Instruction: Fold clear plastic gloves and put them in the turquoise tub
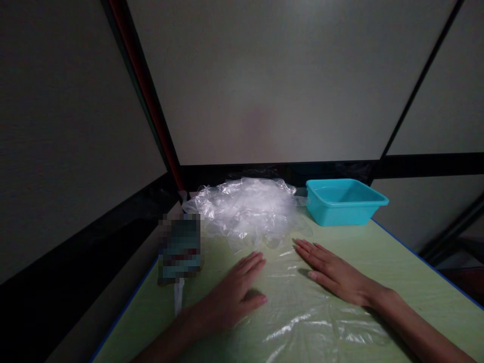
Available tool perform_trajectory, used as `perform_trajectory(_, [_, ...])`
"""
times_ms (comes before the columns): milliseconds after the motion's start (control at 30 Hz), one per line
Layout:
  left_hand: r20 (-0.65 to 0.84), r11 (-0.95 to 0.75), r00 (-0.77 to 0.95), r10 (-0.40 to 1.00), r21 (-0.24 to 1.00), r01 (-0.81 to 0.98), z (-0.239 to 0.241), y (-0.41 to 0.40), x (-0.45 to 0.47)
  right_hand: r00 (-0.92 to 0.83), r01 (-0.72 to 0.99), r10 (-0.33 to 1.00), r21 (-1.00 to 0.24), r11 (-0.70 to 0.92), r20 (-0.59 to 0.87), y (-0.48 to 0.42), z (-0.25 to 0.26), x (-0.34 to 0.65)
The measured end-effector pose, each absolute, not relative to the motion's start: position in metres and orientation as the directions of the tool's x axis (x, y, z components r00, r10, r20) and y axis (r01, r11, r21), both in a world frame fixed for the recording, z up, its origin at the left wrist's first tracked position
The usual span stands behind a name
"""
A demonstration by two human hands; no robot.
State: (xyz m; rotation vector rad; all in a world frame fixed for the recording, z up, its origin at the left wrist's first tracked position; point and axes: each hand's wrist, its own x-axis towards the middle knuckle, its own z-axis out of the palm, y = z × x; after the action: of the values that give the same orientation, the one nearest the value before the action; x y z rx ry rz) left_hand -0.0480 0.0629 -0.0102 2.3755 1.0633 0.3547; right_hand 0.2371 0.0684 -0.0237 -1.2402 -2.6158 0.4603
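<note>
A clear plastic bag (291, 312) lies spread out over the light green table top, with creases catching the light near the front. My left hand (236, 290) rests at its left side, fingers stretched forward and thumb apart. On the other side my right hand (333, 269) lies flat, its fingers together and pointing toward the far left. Neither hand grips anything. Beyond my fingertips sits a crumpled heap of clear plastic bags (249, 206); where the spread bag ends and the heap begins is hard to make out.
A turquoise plastic basin (340, 214) stands at the table's back right. At the left edge is a blurred-out dark item (181, 252) with a white strip (179, 297) below it. Grey wall panels (272, 91) rise behind the table (408, 287), which has a blue edge.
</note>
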Motion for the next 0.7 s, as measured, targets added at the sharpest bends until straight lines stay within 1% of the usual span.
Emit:
perform_trajectory(100, [0.180,-0.509,0.517,0.837,0.602,0.615,-0.018,0.070,-0.045,-0.530,0.710,0.840,-0.481,0.515,0.117,0.068,-0.019,0.238])
perform_trajectory(200, [0.250,-0.466,0.411,0.876,0.656,0.594,-0.023,0.076,-0.042,-0.396,0.677,0.895,-0.593,0.436,0.205,0.073,-0.018,0.235])
perform_trajectory(267, [0.252,-0.440,0.378,0.891,0.683,0.583,-0.025,0.079,-0.040,-0.322,0.673,0.918,-0.625,0.395,0.232,0.081,-0.019,0.232])
perform_trajectory(400, [0.244,-0.425,0.372,0.896,0.718,0.552,-0.027,0.081,-0.039,-0.226,0.716,0.951,-0.626,0.309,0.210,0.100,-0.028,0.224])
perform_trajectory(533, [0.211,-0.388,0.366,0.906,0.761,0.520,-0.028,0.081,-0.040,-0.202,0.701,0.957,-0.652,0.290,0.208,0.108,-0.034,0.215])
perform_trajectory(700, [0.189,-0.340,0.337,0.922,0.811,0.476,-0.026,0.082,-0.040,-0.208,0.618,0.958,-0.732,0.285,0.198,0.107,-0.033,0.210])
